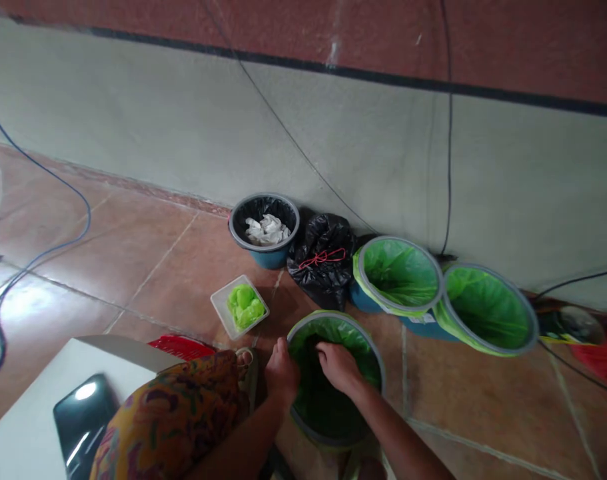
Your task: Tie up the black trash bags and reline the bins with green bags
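L hand (282, 369) at green-lined bin rim (328, 316), R hand (339, 368) inside; hands' grip unclear.

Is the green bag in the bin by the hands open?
Open: the green bag folds over the bin's rim, and the right hand reaches down into it.

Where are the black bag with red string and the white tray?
Black plastic bag tied with red string (323, 263), head view, on its tied middle.
Small white rectangular tray (221, 318), head view, on its left rim.
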Action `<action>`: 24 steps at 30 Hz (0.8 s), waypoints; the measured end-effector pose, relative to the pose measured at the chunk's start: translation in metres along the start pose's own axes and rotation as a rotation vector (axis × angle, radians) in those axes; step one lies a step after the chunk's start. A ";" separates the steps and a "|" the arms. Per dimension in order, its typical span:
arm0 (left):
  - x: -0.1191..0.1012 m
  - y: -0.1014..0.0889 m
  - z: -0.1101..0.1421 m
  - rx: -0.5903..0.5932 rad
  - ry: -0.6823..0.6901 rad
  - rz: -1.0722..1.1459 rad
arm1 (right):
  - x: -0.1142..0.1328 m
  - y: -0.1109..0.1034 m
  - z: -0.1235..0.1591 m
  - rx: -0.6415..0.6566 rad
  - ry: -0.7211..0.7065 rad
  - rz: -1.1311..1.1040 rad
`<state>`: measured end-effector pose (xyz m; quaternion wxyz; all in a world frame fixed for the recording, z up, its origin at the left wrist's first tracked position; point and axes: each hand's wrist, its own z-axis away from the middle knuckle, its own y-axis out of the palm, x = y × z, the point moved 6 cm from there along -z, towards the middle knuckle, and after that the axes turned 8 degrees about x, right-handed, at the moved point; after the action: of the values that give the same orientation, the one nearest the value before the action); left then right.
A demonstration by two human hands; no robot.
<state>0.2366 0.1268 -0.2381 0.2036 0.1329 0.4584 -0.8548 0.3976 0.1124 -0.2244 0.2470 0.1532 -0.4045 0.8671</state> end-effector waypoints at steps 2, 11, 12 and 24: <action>-0.001 -0.001 0.000 -0.011 0.003 0.021 | -0.007 -0.028 0.013 -0.217 0.003 0.022; -0.001 -0.006 0.002 -0.116 0.108 0.113 | -0.053 -0.057 -0.031 -0.205 0.192 0.066; 0.001 -0.006 0.002 -0.122 0.102 0.118 | -0.057 -0.059 -0.033 -0.198 0.182 0.052; -0.019 -0.021 -0.011 0.083 0.139 -0.102 | -0.118 0.005 0.063 -0.259 0.458 -0.203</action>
<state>0.2441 0.1506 -0.2212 0.1221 0.1767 0.4418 -0.8710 0.4973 0.0249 -0.2430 0.4351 -0.0399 -0.4279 0.7912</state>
